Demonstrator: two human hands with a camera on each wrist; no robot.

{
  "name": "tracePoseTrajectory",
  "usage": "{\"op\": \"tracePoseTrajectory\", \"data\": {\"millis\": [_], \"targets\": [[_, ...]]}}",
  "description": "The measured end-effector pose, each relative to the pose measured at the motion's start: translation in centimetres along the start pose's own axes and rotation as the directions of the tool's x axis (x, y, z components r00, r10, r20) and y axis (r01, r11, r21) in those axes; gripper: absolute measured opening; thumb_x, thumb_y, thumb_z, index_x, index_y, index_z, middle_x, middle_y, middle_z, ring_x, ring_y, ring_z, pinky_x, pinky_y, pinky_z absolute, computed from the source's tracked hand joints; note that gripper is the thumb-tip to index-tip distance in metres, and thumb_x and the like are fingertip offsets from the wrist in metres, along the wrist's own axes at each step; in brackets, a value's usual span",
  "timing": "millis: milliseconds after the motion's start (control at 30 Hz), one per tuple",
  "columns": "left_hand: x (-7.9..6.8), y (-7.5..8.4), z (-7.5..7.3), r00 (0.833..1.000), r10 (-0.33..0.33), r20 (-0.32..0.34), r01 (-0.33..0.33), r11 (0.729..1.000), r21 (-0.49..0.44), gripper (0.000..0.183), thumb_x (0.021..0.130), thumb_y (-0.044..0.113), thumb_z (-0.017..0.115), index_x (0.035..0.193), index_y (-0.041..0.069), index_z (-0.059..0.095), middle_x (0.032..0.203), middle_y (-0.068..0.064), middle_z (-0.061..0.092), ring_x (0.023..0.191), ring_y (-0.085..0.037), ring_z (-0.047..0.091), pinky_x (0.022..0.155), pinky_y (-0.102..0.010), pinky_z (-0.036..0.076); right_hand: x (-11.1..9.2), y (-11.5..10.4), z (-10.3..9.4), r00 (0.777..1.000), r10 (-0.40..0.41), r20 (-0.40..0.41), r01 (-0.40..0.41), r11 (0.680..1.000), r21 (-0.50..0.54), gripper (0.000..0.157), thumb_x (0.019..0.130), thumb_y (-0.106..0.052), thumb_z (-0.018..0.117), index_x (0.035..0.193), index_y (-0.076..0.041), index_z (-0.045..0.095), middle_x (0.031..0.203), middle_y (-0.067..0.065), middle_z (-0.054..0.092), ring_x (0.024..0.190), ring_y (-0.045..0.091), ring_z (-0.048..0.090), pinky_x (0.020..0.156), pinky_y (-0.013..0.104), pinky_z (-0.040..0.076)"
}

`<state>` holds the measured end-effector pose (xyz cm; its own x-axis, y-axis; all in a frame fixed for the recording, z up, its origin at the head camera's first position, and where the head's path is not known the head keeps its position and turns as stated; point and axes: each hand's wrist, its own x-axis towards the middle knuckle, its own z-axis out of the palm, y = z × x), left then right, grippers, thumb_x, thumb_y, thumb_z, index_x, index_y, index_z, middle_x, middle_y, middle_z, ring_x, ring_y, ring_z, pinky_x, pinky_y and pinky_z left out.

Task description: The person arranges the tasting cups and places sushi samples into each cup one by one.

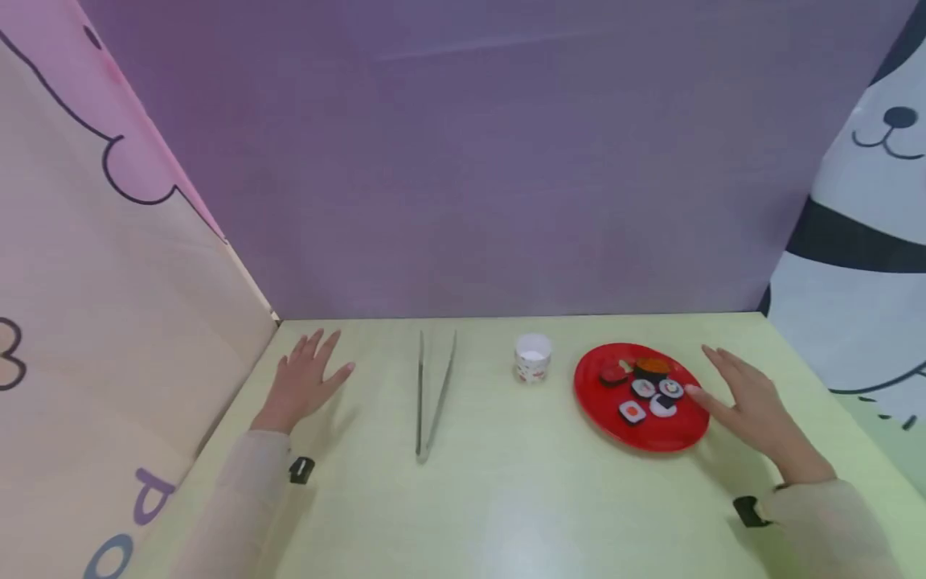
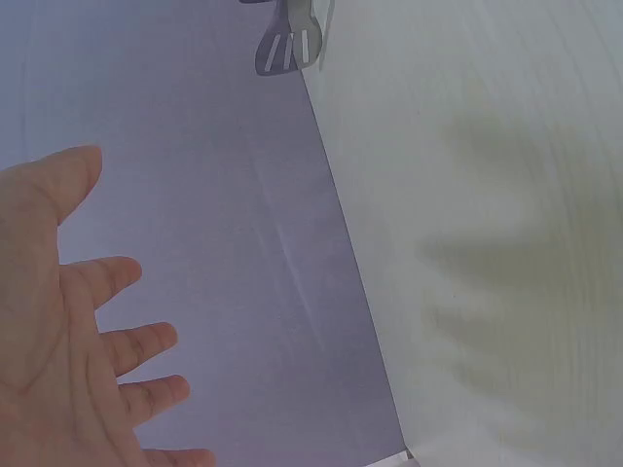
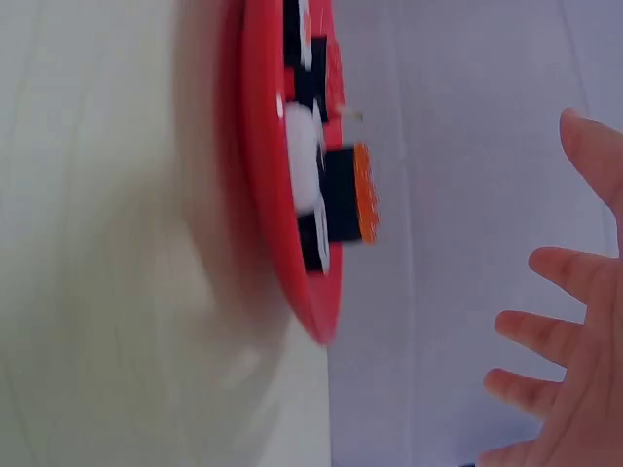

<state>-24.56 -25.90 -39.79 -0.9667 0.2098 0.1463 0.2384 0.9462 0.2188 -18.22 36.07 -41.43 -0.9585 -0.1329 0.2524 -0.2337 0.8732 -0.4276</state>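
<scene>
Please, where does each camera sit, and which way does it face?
Head: worn there, faces forward and down at the table; left hand and right hand show.
Left wrist: worn there, faces table and backdrop; left hand shows.
Right wrist: worn there, faces the plate; right hand shows.
Head and right wrist share the plate.

Through the head camera I saw a purple backdrop (image 1: 477, 177) at twelve o'clock and a pale tabletop (image 1: 477, 515) at six. I noticed a printed panda (image 1: 861, 193) toward three and a cartoon-printed panel (image 1: 94, 305) at nine.
</scene>
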Motion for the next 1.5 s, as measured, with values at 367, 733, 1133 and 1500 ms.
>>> {"op": "tracePoseTrajectory", "data": {"millis": [367, 733, 1133, 1500], "targets": [[0.3, 1.2, 0.7, 0.999, 0.043, -0.027, -0.044, 0.998, -0.048, 0.071, 0.097, 0.048, 0.041, 0.149, 0.005, 0.02, 0.15, -0.028, 0.02, 0.135, -0.05, 0.018, 0.1, -0.069, 0.021, 1.1, -3.3, 1.7, 0.994, -0.001, 0.112, -0.012, 0.994, 0.112, 0.076, 0.092, -0.032, 0.059, 0.148, -0.001, 0.017, 0.145, 0.032, 0.022, 0.126, 0.052, 0.021, 0.089, 0.072, 0.031], [0.9, 2.4, 1.5, 0.997, 0.063, -0.037, -0.066, 0.992, -0.11, 0.071, 0.097, 0.047, 0.042, 0.15, 0.006, 0.018, 0.151, -0.027, 0.02, 0.135, -0.047, 0.022, 0.1, -0.068, 0.023, 2.8, -5.7, 3.7, 0.99, -0.057, 0.13, 0.028, 0.977, 0.21, 0.076, 0.092, -0.037, 0.058, 0.148, -0.003, 0.02, 0.149, 0.026, 0.023, 0.132, 0.047, 0.022, 0.098, 0.068, 0.026], [1.8, 4.3, 2.6, 0.995, 0.096, -0.005, -0.095, 0.982, -0.164, 0.072, 0.097, 0.048, 0.042, 0.15, 0.008, 0.016, 0.152, -0.024, 0.02, 0.137, -0.043, 0.023, 0.104, -0.064, 0.021, 4.3, -8.5, 5.5, 0.985, -0.018, 0.173, -0.02, 0.976, 0.215, 0.079, 0.091, -0.042, 0.059, 0.151, -0.012, 0.016, 0.152, 0.019, 0.022, 0.134, 0.041, 0.024, 0.099, 0.065, 0.03], [2.7, 5.9, 3.4, 0.994, 0.108, -0.002, -0.106, 0.968, -0.229, 0.07, 0.097, 0.048, 0.042, 0.151, 0.011, 0.016, 0.153, -0.021, 0.018, 0.138, -0.042, 0.021, 0.103, -0.065, 0.02, 6.4, -10.7, 7.6, 0.99, 0.032, 0.141, -0.07, 0.958, 0.278, 0.08, 0.089, -0.048, 0.058, 0.151, -0.017, 0.017, 0.154, 0.015, 0.021, 0.138, 0.038, 0.021, 0.1, 0.063, 0.031]]}}
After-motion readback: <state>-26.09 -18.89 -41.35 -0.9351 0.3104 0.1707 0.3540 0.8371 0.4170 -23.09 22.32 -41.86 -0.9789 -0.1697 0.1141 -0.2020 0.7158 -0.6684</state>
